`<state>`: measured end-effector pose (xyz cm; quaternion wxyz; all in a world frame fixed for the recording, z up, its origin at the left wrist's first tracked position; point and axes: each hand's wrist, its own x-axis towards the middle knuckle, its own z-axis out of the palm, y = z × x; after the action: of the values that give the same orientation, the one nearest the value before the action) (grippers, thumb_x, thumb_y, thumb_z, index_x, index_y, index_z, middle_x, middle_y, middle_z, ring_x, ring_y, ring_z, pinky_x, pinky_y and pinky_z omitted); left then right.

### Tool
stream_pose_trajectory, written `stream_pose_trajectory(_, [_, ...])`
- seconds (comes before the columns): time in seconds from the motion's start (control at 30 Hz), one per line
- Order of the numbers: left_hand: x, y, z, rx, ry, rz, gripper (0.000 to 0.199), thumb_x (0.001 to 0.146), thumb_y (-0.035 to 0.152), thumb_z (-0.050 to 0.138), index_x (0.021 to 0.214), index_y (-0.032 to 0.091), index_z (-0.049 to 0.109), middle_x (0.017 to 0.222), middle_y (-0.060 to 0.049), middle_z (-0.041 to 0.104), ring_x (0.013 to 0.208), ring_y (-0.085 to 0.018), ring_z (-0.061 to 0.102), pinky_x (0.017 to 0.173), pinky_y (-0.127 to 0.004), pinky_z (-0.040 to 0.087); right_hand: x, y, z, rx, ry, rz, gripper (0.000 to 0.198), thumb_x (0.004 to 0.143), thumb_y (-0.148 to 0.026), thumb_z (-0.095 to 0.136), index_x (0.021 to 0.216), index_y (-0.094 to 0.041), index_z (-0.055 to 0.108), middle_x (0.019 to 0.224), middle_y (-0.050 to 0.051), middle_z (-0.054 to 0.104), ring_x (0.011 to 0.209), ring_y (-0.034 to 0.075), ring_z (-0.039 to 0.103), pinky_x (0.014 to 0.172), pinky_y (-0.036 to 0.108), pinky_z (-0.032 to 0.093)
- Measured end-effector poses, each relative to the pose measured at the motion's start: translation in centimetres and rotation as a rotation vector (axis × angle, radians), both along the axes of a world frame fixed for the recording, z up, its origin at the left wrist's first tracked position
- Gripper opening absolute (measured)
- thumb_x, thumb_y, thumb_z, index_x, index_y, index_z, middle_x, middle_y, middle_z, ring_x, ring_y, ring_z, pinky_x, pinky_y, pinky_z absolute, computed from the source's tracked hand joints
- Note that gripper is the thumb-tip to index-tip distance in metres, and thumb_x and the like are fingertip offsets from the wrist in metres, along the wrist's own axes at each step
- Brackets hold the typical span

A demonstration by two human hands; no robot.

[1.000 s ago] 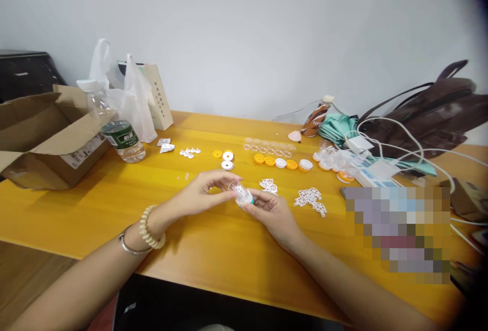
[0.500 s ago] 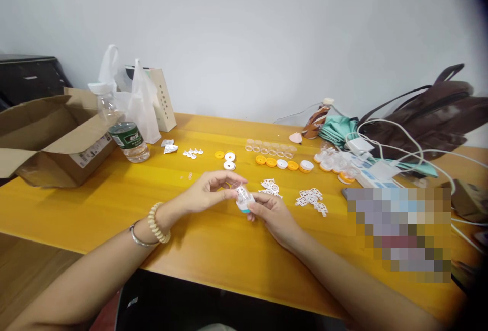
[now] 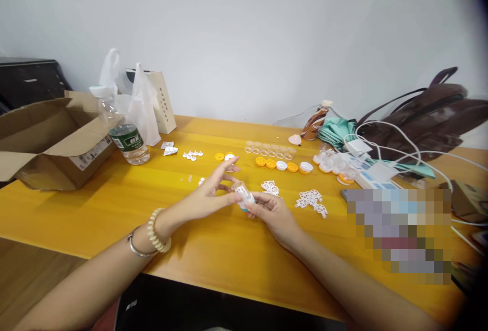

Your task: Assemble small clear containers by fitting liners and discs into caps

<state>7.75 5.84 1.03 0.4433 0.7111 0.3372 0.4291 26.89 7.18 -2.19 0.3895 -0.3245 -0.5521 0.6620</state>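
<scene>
A small clear plastic container [image 3: 243, 193] with a teal base is tilted to the left above the table. My right hand [image 3: 273, 215] has its thumb and fingers closed around the base. My left hand [image 3: 209, 196] has its fingers stretched apart, and its thumb reaches the container's clear side; whether it presses there I cannot tell. Just behind the hands lie white openwork plastic pieces [image 3: 270, 187]. More such pieces [image 3: 312, 202] are to the right. Beyond my left fingers are an orange cap [image 3: 219, 156] and a white cap [image 3: 229, 157], the latter partly hidden.
Clear cups [image 3: 269, 150] stand in a row behind orange and white caps [image 3: 281, 165]. Small white parts [image 3: 193, 155] sit left of them. A cardboard box [image 3: 76, 153] and water bottle [image 3: 129, 143] are at left; power strips [image 3: 375, 178], cables and a brown bag [image 3: 423, 117] at right.
My left fingers have spread and lifted off the container's top, while its thumb stays near the side. The container leans a little more. My right hand keeps its grip.
</scene>
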Motion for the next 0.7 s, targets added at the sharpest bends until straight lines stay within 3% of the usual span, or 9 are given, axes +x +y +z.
stream_pose_trajectory(0.1, [0.9, 0.1, -0.8, -0.015, 0.021, 0.146, 0.042, 0.078, 0.03, 0.063, 0.116, 0.02, 0.047, 0.099, -0.006, 0.056, 0.088, -0.015, 0.054, 0.079, -0.031, 0.044, 0.0, 0.0, 0.0, 0.008, -0.009, -0.005, 0.026, 0.062, -0.03, 0.075, 0.086, -0.021, 0.07, 0.079, -0.001, 0.067, 0.064, 0.009, 0.053, 0.063, 0.023, 0.041])
stream_pose_trajectory(0.2, [1.2, 0.3, -0.9, -0.08, 0.003, 0.101, 0.022, 0.079, 0.028, 0.062, 0.095, 0.015, 0.055, 0.084, -0.003, 0.058, 0.077, -0.013, 0.055, 0.075, -0.029, 0.045, 0.1, 0.0, 0.0, 0.006, -0.033, 0.021, 0.024, 0.064, -0.031, 0.073, 0.085, -0.02, 0.07, 0.07, -0.002, 0.065, 0.057, 0.008, 0.05, 0.058, 0.022, 0.04])
stream_pose_trajectory(0.3, [0.7, 0.4, -0.3, -0.136, -0.039, -0.005, 0.02, 0.081, 0.024, 0.059, 0.098, 0.015, 0.056, 0.092, -0.006, 0.061, 0.083, -0.014, 0.058, 0.08, -0.032, 0.046, 0.1, 0.0, 0.1, 0.014, -0.039, 0.044, 0.023, 0.065, -0.032, 0.072, 0.084, -0.019, 0.07, 0.066, -0.002, 0.063, 0.054, 0.007, 0.047, 0.055, 0.021, 0.039])
stream_pose_trajectory(0.37, [0.2, 0.3, 0.2, -0.142, -0.043, -0.112, 0.024, 0.083, 0.022, 0.056, 0.106, 0.017, 0.055, 0.105, -0.008, 0.06, 0.096, -0.017, 0.057, 0.088, -0.035, 0.044, 0.1, -0.1, 0.2, 0.021, -0.044, 0.046, 0.023, 0.065, -0.033, 0.072, 0.083, -0.019, 0.07, 0.066, -0.002, 0.063, 0.054, 0.007, 0.047, 0.055, 0.022, 0.039])
stream_pose_trajectory(0.47, [-0.1, 0.0, 0.7, -0.107, -0.02, -0.247, 0.041, 0.084, 0.019, 0.054, 0.124, 0.024, 0.045, 0.136, -0.008, 0.04, 0.128, -0.02, 0.036, 0.105, -0.038, 0.03, 0.0, -0.1, 0.3, 0.027, -0.055, 0.013, 0.026, 0.063, -0.033, 0.073, 0.084, -0.019, 0.07, 0.067, -0.002, 0.063, 0.055, 0.008, 0.048, 0.056, 0.022, 0.04])
stream_pose_trajectory(0.53, [0.0, -0.1, 0.6, -0.075, -0.018, -0.186, 0.054, 0.082, 0.02, 0.058, 0.13, 0.029, 0.035, 0.146, -0.005, 0.023, 0.135, -0.02, 0.021, 0.108, -0.037, 0.025, 0.0, 0.0, 0.2, 0.023, -0.057, -0.01, 0.028, 0.062, -0.033, 0.073, 0.086, -0.019, 0.07, 0.07, -0.001, 0.064, 0.057, 0.008, 0.049, 0.058, 0.022, 0.041])
stream_pose_trajectory(0.57, [0.1, -0.1, 0.4, -0.069, -0.016, -0.114, 0.055, 0.081, 0.022, 0.059, 0.13, 0.03, 0.034, 0.145, -0.005, 0.023, 0.134, -0.021, 0.023, 0.107, -0.037, 0.028, 0.0, 0.0, 0.2, 0.017, -0.055, -0.016, 0.029, 0.062, -0.033, 0.074, 0.087, -0.019, 0.07, 0.072, -0.001, 0.065, 0.058, 0.008, 0.05, 0.059, 0.023, 0.042])
stream_pose_trajectory(0.63, [0.4, 0.1, 0.0, -0.078, 0.0, 0.04, 0.043, 0.081, 0.027, 0.06, 0.121, 0.025, 0.042, 0.132, -0.009, 0.04, 0.122, -0.021, 0.04, 0.097, -0.037, 0.038, 0.0, 0.0, 0.1, 0.007, -0.05, -0.018, 0.031, 0.061, -0.033, 0.074, 0.088, -0.019, 0.069, 0.076, 0.0, 0.066, 0.06, 0.009, 0.052, 0.06, 0.024, 0.042])
stream_pose_trajectory(0.7, [0.5, 0.3, -0.5, -0.083, 0.035, 0.122, 0.028, 0.081, 0.031, 0.059, 0.104, 0.019, 0.05, 0.105, -0.007, 0.055, 0.099, -0.018, 0.053, 0.085, -0.034, 0.044, 0.0, 0.0, 0.1, 0.005, -0.046, -0.012, 0.031, 0.061, -0.033, 0.075, 0.088, -0.019, 0.069, 0.075, 0.0, 0.066, 0.06, 0.009, 0.052, 0.061, 0.024, 0.043])
